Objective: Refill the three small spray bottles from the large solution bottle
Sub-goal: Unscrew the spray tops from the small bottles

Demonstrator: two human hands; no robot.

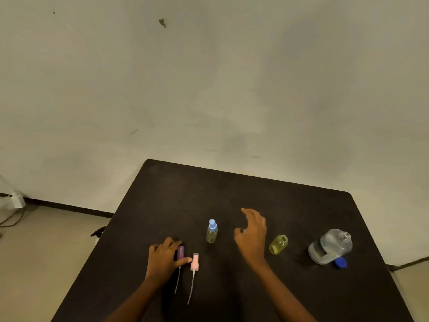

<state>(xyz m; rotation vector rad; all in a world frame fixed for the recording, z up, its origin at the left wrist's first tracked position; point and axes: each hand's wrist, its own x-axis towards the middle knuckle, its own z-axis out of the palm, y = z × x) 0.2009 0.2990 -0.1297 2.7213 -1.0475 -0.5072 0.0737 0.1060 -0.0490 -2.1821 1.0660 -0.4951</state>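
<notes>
A small bottle with a blue spray cap (212, 231) stands upright at mid-table. To its right stands a small yellowish bottle (278, 244) with an open neck. The large clear solution bottle (329, 246) is at the far right, uncapped, with its blue cap (340, 262) lying beside its base. A purple spray head (180, 252) and a pink spray head (194, 261) lie side by side, their dip tubes pointing toward me. My left hand (162, 259) holds the purple spray head between fingers and thumb. My right hand (251, 233) hovers with spread fingers between the blue-capped and yellowish bottles, holding nothing.
The dark table (232, 189) stands against a pale wall, with its left edge running diagonally over the floor. A white power adapter with cables (16, 201) lies on the floor at the far left. A small dark object (98, 231) sticks out past the table's left edge.
</notes>
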